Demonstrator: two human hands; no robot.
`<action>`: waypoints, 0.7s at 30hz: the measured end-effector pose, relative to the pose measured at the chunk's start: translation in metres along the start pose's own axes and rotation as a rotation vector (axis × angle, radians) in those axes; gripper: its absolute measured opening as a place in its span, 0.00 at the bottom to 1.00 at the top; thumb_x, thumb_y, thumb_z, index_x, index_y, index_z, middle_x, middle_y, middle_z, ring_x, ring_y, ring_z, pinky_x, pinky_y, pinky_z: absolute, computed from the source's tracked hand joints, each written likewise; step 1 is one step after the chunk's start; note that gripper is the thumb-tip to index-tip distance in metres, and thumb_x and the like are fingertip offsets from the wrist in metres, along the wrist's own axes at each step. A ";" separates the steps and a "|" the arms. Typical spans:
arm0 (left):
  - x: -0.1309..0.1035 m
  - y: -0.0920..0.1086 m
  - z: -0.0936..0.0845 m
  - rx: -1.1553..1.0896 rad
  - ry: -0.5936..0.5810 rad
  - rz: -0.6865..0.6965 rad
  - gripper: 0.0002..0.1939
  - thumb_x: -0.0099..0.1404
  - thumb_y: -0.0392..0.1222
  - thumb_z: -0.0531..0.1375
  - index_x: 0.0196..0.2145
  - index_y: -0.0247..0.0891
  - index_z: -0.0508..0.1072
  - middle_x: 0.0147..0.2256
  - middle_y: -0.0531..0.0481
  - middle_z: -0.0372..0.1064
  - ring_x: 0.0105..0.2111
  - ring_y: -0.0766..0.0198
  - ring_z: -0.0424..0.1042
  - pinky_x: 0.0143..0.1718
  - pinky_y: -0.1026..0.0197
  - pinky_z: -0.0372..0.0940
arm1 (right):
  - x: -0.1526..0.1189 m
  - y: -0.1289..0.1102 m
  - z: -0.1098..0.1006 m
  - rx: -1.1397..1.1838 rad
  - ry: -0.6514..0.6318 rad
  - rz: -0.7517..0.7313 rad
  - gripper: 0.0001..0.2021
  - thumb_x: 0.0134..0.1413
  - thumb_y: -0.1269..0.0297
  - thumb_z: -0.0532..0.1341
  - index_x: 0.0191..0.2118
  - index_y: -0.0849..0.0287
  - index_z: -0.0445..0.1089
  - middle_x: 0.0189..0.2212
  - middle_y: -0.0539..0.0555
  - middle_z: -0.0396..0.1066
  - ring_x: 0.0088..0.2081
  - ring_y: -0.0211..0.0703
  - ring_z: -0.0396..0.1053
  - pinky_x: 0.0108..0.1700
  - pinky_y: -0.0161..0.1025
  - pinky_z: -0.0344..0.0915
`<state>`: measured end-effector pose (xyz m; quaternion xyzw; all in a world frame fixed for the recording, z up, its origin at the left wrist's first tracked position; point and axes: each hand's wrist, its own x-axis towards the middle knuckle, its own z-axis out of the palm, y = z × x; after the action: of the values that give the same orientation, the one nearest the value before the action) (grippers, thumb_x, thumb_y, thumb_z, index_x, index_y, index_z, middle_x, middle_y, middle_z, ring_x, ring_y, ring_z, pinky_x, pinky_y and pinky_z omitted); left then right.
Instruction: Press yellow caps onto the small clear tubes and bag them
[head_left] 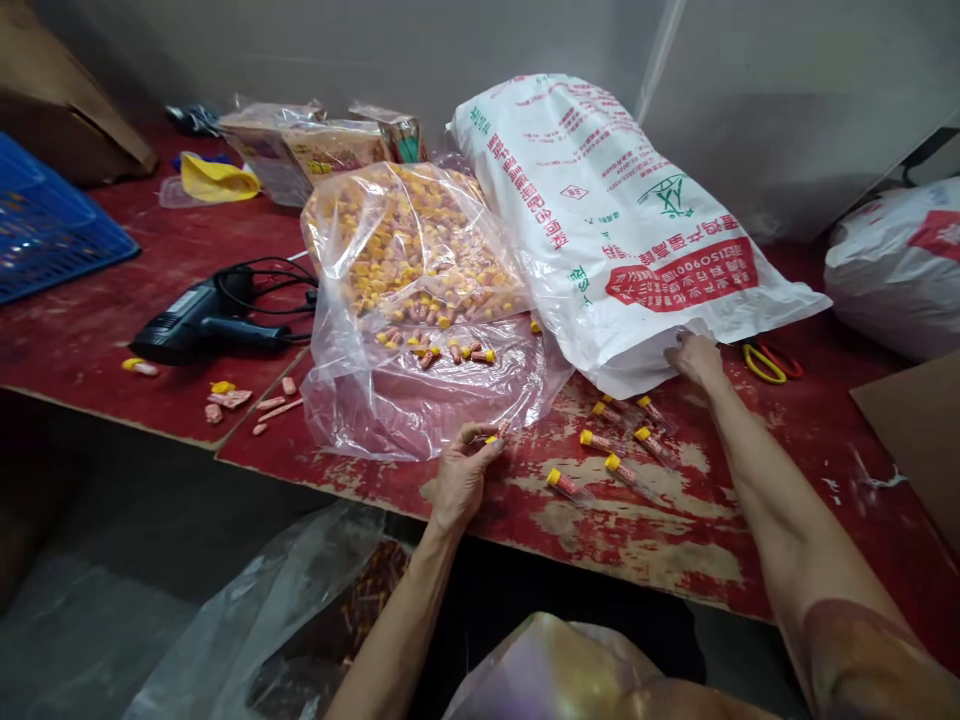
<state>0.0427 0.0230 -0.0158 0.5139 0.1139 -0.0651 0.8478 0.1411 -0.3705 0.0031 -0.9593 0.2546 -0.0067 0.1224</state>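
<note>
1. Grips a small pink-and-yellow piece (502, 430) between thumb and fingertips of the left hand (461, 475), just above the worn red table (517, 520).
2. Reaches with the right hand (697, 362) to the open mouth of the white printed sack (600, 220); fingertips partly hidden there, cannot tell if grasping.
3. Between both hands, lying scattered: yellow-capped clear tubes (630, 474).
4. Beyond the left hand: a clear plastic bag (420, 245) full of yellow-and-pink pieces.
5. Farther out: scissors (777, 370) beside the sack, a dark blower gun (184, 320) left of the bag.
</note>
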 end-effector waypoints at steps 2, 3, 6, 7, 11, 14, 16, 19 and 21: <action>-0.004 -0.002 0.002 -0.063 -0.015 -0.043 0.19 0.40 0.39 0.73 0.30 0.35 0.72 0.31 0.54 0.73 0.33 0.66 0.74 0.35 0.66 0.68 | -0.009 0.004 0.002 0.009 0.053 -0.008 0.18 0.54 0.67 0.57 0.50 0.70 0.66 0.46 0.70 0.64 0.47 0.58 0.65 0.45 0.48 0.60; -0.006 -0.004 0.003 -0.100 -0.013 -0.062 0.20 0.39 0.39 0.73 0.31 0.35 0.72 0.30 0.53 0.73 0.33 0.65 0.75 0.36 0.65 0.69 | -0.015 0.005 0.002 0.025 0.098 -0.009 0.17 0.53 0.66 0.58 0.49 0.67 0.66 0.46 0.68 0.65 0.46 0.58 0.65 0.46 0.49 0.60; -0.011 -0.009 0.012 -0.176 0.014 -0.101 0.25 0.39 0.40 0.74 0.34 0.36 0.70 0.29 0.53 0.73 0.32 0.62 0.76 0.36 0.61 0.70 | -0.044 0.004 0.002 0.244 0.281 -0.043 0.11 0.50 0.60 0.60 0.38 0.62 0.68 0.41 0.60 0.67 0.44 0.54 0.64 0.47 0.50 0.60; -0.013 -0.011 0.016 -0.185 0.020 -0.107 0.25 0.39 0.40 0.74 0.35 0.36 0.69 0.29 0.53 0.73 0.32 0.63 0.76 0.35 0.62 0.70 | -0.059 0.001 0.002 0.406 0.309 -0.069 0.11 0.49 0.58 0.60 0.35 0.60 0.66 0.38 0.58 0.67 0.41 0.51 0.65 0.46 0.48 0.62; -0.026 -0.024 0.036 -0.152 -0.039 -0.105 0.24 0.43 0.42 0.72 0.36 0.35 0.68 0.32 0.51 0.73 0.33 0.62 0.76 0.36 0.61 0.70 | -0.144 -0.024 0.009 1.157 0.032 -0.200 0.14 0.47 0.55 0.62 0.37 0.56 0.62 0.32 0.50 0.67 0.30 0.42 0.66 0.35 0.40 0.66; -0.037 -0.036 0.050 -0.051 -0.110 -0.092 0.22 0.48 0.44 0.70 0.39 0.36 0.68 0.37 0.47 0.74 0.37 0.60 0.75 0.40 0.58 0.70 | -0.205 -0.047 0.021 1.304 -0.232 -0.222 0.16 0.46 0.57 0.66 0.38 0.56 0.63 0.35 0.51 0.70 0.32 0.43 0.69 0.35 0.39 0.67; -0.044 -0.042 0.055 0.021 -0.136 -0.076 0.22 0.50 0.44 0.69 0.40 0.36 0.68 0.42 0.44 0.74 0.43 0.57 0.74 0.43 0.57 0.70 | -0.230 -0.058 0.028 1.292 -0.295 -0.244 0.14 0.47 0.58 0.66 0.37 0.56 0.64 0.34 0.51 0.70 0.32 0.43 0.69 0.35 0.38 0.66; -0.054 -0.044 0.057 0.110 -0.156 -0.040 0.20 0.57 0.48 0.64 0.45 0.37 0.69 0.48 0.41 0.71 0.50 0.55 0.70 0.49 0.56 0.67 | -0.244 -0.066 0.034 1.208 -0.281 -0.328 0.11 0.49 0.59 0.64 0.37 0.57 0.66 0.35 0.51 0.69 0.33 0.42 0.68 0.35 0.37 0.66; -0.060 -0.044 0.058 0.185 -0.147 0.006 0.21 0.62 0.51 0.60 0.50 0.39 0.69 0.52 0.41 0.68 0.53 0.55 0.67 0.52 0.56 0.65 | -0.248 -0.069 0.037 1.124 -0.244 -0.407 0.09 0.53 0.60 0.61 0.39 0.57 0.67 0.35 0.52 0.68 0.34 0.43 0.68 0.36 0.38 0.66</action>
<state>-0.0181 -0.0493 -0.0124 0.5841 0.0433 -0.1105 0.8030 -0.0383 -0.1819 -0.0041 -0.7711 0.0078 -0.0532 0.6344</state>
